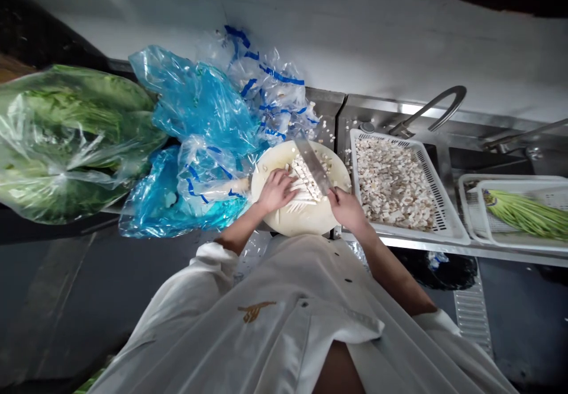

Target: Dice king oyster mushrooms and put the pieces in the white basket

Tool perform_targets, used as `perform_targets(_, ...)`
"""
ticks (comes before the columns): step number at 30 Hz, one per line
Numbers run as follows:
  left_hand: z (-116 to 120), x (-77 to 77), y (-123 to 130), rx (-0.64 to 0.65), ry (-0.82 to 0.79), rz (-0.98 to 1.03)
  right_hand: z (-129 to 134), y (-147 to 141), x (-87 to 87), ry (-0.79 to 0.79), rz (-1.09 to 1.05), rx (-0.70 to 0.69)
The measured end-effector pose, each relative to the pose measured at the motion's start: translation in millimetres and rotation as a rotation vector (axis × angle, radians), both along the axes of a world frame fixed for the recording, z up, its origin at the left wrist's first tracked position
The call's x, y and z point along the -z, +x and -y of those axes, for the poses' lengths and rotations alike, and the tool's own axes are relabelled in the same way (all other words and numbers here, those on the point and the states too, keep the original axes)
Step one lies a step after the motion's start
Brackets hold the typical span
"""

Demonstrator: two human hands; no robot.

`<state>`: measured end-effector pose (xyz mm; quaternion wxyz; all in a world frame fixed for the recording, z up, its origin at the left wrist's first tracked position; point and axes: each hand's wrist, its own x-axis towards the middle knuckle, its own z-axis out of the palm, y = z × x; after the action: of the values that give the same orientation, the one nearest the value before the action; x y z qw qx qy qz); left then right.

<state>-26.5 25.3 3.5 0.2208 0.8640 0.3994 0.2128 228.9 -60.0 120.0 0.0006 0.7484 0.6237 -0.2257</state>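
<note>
A round, pale cutting board (293, 223) lies in front of me with white strips (302, 197) and small chopped white pieces (304, 172) on it. My right hand (348, 207) is closed round the handle of a broad knife (313, 166), whose blade slants up and left over the chopped pieces. On the board's left side, my left hand (278, 190) rests on the white strips with its fingers bent over their ends. Its fingertips are a little left of the blade, and some of the strips are hidden beneath them.
Right of the board, a white basket (455, 228) holds chopped pieces near a faucet (444, 107). Farther right, green stalks (528, 213) lie in another basket. Blue plastic bags (199, 104) and clear wrappers (284, 95) crowd the left, beside bagged leafy greens (71, 145).
</note>
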Motion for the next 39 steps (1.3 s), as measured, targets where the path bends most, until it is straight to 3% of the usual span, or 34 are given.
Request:
perform_targets(5,39,4.7,43,0.157,-0.053,-0.098,10,17,-5.0,0.045,-0.006,0.109)
perform_targets(9,49,12.6,64,-0.031,-0.044,-0.154,24,18,7.1,-0.026,0.024,0.081)
perform_targets(11,44,10.5,57,-0.090,-0.021,-0.175,33,17,10.5,-0.063,0.033,0.048)
perform_targets(16,13,1.3,6,-0.009,-0.006,-0.130,47,6,5.2,-0.117,0.052,-0.043)
perform_targets(20,-10,13.2,-22,0.103,-0.050,-0.098,39,-13,12.9,-0.130,0.062,-0.064)
perform_targets(24,-11,28.0,-23,0.086,-0.053,-0.060,17,-30,36.0,-0.242,0.050,-0.041)
perform_targets(27,-9,28.2,-25,0.101,-0.066,-0.059,5,-30,43.4,-0.243,0.051,-0.055)
perform_targets(30,-13,26.9,-30,0.115,-0.071,-0.056,0,-30,43.4,-0.219,0.053,-0.084)
perform_targets(35,-26,31.2,-34,0.072,-0.043,0.068,-9,-47,43.1,-0.279,0.101,-0.001)
perform_targets(39,-35,29.0,-42,0.091,0.015,0.080,-10,-50,21.6,-0.222,0.132,-0.059)
